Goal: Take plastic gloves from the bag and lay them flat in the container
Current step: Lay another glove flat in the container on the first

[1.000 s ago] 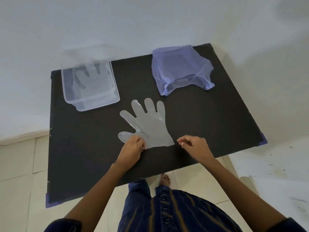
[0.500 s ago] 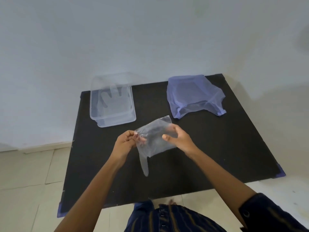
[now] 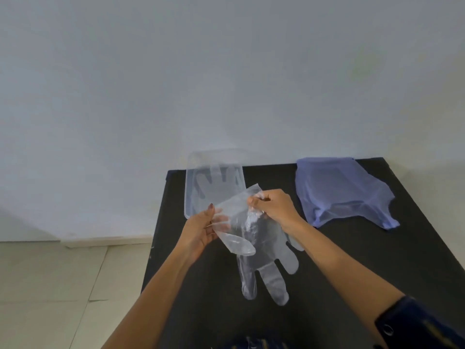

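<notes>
A clear plastic glove (image 3: pixel 261 258) hangs in the air above the black table (image 3: pixel 352 260), cuff up and fingers pointing down toward me. My left hand (image 3: pixel 198 229) pinches the cuff's left edge and my right hand (image 3: pixel 274 206) pinches its upper right corner. Just behind the glove stands the clear container (image 3: pixel 191 182), with another clear glove (image 3: pixel 216 182) lying flat inside it. The pale blue plastic bag (image 3: pixel 342 190) lies crumpled at the back right of the table.
The table stands against a white wall (image 3: pixel 226 71). Beige floor tiles (image 3: pixel 63 285) show to the left of the table. A dark striped garment (image 3: pixel 415 326) covers my right forearm and body at the bottom edge.
The glove lay flat on the table a second ago; both hands have lifted it by the cuff and it now hangs unfolded, fingers down, in front of the container. The camera has tilted up.
</notes>
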